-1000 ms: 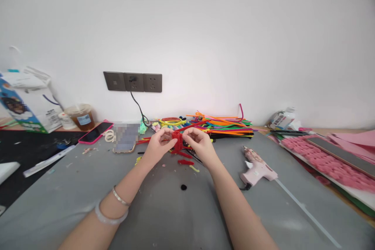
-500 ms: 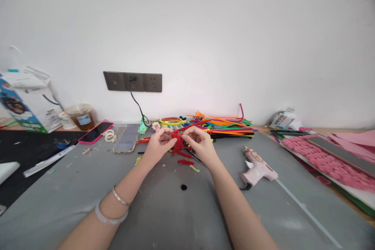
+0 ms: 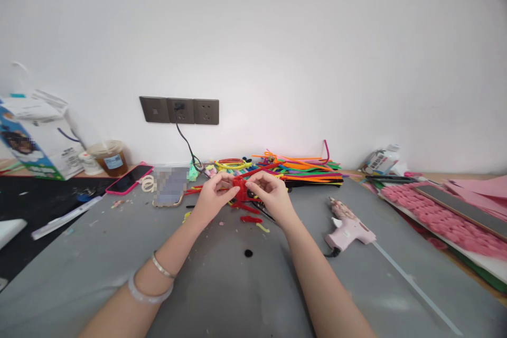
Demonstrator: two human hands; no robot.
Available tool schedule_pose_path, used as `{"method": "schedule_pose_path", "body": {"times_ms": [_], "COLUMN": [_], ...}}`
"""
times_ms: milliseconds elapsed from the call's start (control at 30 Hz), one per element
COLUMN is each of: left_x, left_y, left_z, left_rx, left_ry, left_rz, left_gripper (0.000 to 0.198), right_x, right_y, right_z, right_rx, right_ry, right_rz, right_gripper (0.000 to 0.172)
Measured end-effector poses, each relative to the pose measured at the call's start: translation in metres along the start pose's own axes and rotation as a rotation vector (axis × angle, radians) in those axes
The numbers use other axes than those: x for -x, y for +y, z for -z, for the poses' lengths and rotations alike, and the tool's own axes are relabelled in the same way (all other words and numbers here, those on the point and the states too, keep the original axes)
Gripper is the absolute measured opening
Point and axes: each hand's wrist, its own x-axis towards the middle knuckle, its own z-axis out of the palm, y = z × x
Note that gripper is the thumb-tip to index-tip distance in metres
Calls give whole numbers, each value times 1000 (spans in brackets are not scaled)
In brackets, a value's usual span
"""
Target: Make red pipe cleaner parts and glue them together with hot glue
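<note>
Between my fingertips is a red fuzzy pipe-cleaner piece (image 3: pixel 239 193), held above the grey mat. My left hand (image 3: pixel 217 194) pinches its left side with thumb and fingers. On the other side my right hand (image 3: pixel 269 193) pinches it, and its fingers hide part of the piece. Red strands spread out around it; which of them belong to the piece I cannot tell. Just below lie a short red pipe-cleaner scrap (image 3: pixel 251 219) and a yellow scrap (image 3: pixel 262 227). A black pompom (image 3: pixel 248 253) rests nearer to me.
Bundled coloured pipe cleaners (image 3: pixel 312 171) lie against the wall. A pink glue gun (image 3: pixel 348 227) with a clear stick is at the right, near pink knitted material (image 3: pixel 455 214). Phones, including a pink-cased one (image 3: pixel 130 179), and a drink cup (image 3: pixel 110 158) stand left.
Both hands stay in nearly the same place. The red piece between them has shifted or turned very slightly.
</note>
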Motion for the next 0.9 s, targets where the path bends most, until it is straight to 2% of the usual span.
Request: {"method": "schedule_pose_path", "body": {"times_ms": [233, 500, 733, 900], "left_x": [-1, -1, -1, -2], "left_y": [1, 0, 0, -3], "left_z": [0, 1, 1, 1], "left_rx": [15, 18, 35, 62], "left_ry": [10, 28, -12, -41], "left_rz": [25, -23, -17, -46], "left_gripper": [30, 29, 30, 28], "right_x": [0, 0, 0, -1], "right_y": [0, -1, 0, -1], "right_z": [1, 1, 2, 2], "right_rx": [52, 62, 72, -14], "right_ry": [14, -11, -33, -34], "right_rz": [-20, -25, -28, -28], "right_gripper": [28, 24, 29, 35]}}
